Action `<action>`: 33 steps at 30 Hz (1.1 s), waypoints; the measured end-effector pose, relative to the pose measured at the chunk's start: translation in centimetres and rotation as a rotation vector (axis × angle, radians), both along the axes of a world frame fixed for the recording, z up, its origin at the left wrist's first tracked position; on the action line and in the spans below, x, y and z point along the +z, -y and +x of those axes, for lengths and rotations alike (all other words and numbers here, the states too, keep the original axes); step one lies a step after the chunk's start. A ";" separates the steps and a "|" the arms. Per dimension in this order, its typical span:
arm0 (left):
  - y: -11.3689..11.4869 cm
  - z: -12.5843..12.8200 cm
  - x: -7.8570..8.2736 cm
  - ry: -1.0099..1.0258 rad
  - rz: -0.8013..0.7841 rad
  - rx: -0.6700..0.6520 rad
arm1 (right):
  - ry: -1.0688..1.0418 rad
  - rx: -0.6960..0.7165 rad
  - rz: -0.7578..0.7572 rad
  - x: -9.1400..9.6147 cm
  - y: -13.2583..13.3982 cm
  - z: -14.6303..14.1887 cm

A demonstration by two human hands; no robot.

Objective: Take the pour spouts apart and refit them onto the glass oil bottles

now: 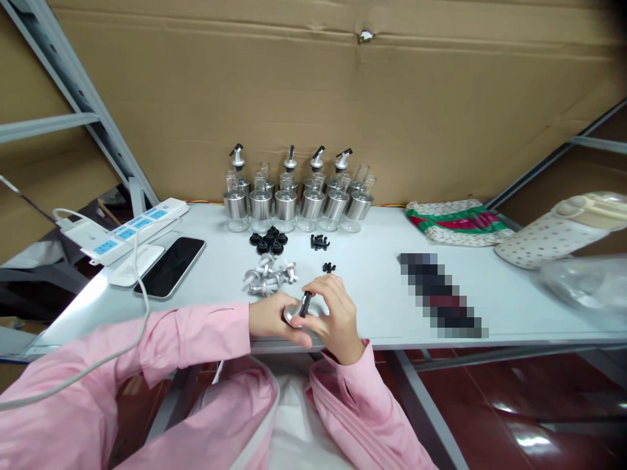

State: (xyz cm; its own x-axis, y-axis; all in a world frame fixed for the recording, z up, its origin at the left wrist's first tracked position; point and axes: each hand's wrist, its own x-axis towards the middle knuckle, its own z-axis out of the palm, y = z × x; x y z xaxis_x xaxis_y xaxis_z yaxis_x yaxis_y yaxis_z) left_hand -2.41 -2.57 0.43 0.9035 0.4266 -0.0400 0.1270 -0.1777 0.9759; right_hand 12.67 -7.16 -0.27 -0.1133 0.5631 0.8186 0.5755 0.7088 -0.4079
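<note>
Near the table's front edge, my left hand (272, 317) is closed around a silver pourer spout (290, 314). My right hand (341, 318) pinches a black flap (306, 303) at the top of that spout, between thumb and fingers. The lower part of the spout is hidden by my fingers. Just beyond my hands lies a loose pile of silver pourer spouts (268, 282). Black ribbed stoppers (271, 240) are heaped behind it. Small black flaps (320, 242) and tiny black pieces (329, 267) lie to the right of these piles.
Glass bottles with steel sleeves (285, 206) stand in rows at the back, several topped with pourers. On the left are a phone (171, 266) and a power strip (138, 228); a white cable crosses my left sleeve. On the right are a patterned pouch (455, 222) and a dotted bottle (548, 235).
</note>
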 end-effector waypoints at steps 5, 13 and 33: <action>0.0 0.0 0.0 -0.007 0.099 0.000 | 0.120 -0.061 -0.030 0.1 0.0 -0.1; 0.2 0.0 -0.3 -0.059 0.071 0.004 | 0.263 -0.161 -0.045 0.0 0.1 -0.3; 0.4 0.2 0.5 -0.090 -0.016 0.041 | 0.442 -0.294 -0.017 -0.1 -0.2 -0.6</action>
